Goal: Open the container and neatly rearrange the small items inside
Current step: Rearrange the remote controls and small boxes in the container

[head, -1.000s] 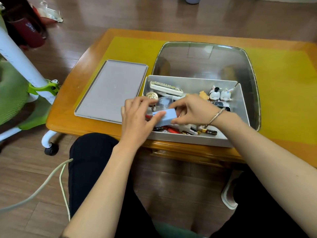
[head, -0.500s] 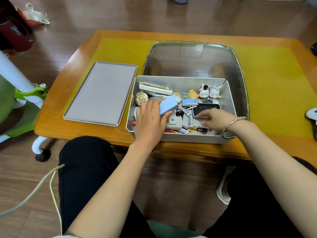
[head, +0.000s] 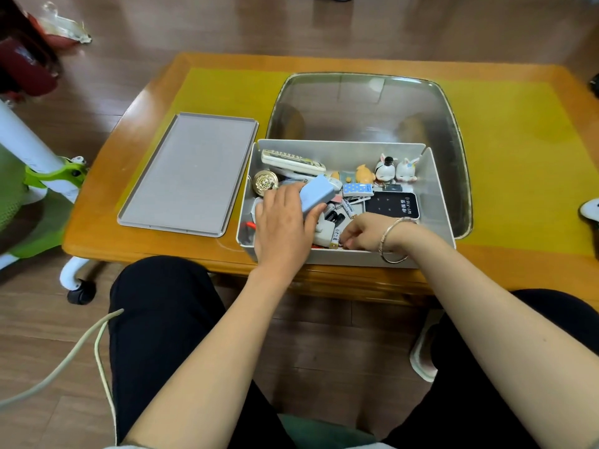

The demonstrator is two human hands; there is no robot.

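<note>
Brown wood-plank floor (head: 324,24). Low orange wooden table (head: 107,202) with yellow mat (head: 518,157). Green-and-white wheeled chair (head: 48,176) at left.

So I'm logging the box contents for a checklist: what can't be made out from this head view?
- Items under the left hand and the light blue case it holds: covered.
- What the right hand fingers pinch near the batteries: hidden by the curled fingers.
- Near wall of the grey box: hides items at its foot.
- Remote control button labels: too small.
</note>
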